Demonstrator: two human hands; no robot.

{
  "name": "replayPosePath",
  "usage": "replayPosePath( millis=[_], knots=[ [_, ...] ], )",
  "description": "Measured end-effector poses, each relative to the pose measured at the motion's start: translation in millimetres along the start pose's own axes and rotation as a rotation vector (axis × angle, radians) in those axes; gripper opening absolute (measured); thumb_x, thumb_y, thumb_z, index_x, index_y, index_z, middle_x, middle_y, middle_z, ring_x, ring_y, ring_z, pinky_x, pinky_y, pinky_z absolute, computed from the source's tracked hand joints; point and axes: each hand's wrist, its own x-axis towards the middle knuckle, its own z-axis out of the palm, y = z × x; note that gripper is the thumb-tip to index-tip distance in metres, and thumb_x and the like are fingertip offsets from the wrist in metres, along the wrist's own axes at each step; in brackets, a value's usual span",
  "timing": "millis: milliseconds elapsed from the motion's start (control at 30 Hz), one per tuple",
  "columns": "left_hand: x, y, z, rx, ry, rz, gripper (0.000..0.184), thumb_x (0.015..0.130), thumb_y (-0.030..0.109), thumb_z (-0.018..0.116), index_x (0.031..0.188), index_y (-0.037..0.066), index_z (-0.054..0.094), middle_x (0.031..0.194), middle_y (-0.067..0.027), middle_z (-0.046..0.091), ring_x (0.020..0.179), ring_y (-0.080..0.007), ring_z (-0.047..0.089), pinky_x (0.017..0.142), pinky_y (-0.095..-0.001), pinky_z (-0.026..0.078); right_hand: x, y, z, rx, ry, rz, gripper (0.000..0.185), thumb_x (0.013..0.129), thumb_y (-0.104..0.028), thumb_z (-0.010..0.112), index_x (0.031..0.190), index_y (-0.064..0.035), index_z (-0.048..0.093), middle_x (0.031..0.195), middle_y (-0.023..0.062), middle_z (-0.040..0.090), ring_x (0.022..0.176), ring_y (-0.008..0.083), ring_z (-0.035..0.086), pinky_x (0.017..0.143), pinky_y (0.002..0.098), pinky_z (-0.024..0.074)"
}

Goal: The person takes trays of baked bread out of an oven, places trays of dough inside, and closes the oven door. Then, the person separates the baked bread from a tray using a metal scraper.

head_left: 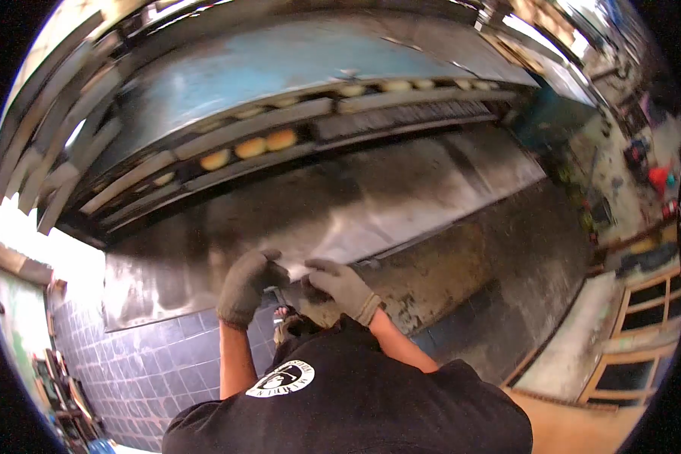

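Metal panel (340, 204) gleams grey, smudged dark.

Open room above the metal sheet (401, 200); slotted rack (295, 115) (blurred) blocks beyond

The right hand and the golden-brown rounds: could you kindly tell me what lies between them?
In the head view, the broad metal surface lies between the right hand and the golden-brown rounds, plus a grey rail.
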Motion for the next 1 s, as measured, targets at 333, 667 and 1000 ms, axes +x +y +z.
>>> replayPosePath(
  millis=[333,667,1000],
  knots=[
    [81.6,-255.3,201.6,0.09,-0.362,-0.24,0.027,0.103,0.022,0.056,0.115,0.001,0.067,0.115,-0.0142,0.07,0.106,-0.027,0.068,0.09,-0.0377,0.057,-171.9,158.8,-326.9,-0.158,0.405,0.346,0.031,0.095,-0.021,0.065,0.119,-0.0023,0.07,0.12,0.0143,0.072,0.099,0.0317,0.072,0.088,0.0387,0.057],
    [232.1,-388.7,307.8,1.591,-0.375,0.01,0.04,0.094,0.044,0.062,0.11,0.007,0.069,0.115,-0.0145,0.071,0.11,-0.0323,0.063,0.104,-0.0481,0.047,-63.4,136.2,-578.6,0.845,0.734,0.292,0.035,0.102,-0.031,0.062,0.126,-0.0062,0.065,0.113,0.0161,0.069,0.097,0.0317,0.069,0.085,0.0491,0.0596],
    [283.8,-470.5,320.3,1.66,0.069,-0.094,0.038,0.09,0.027,0.06,0.121,0.007,0.066,0.124,-0.0191,0.067,0.117,-0.0389,0.06,0.107,-0.052,0.045,50.5,160.6,-737.3,-1.325,0.046,0.246,0.073,0.099,-0.059,0.05,0.155,-0.0123,0.044,0.165,0.0151,0.034,0.153,0.0354,0.026,0.127,0.0513,0.0184]
  ],
)
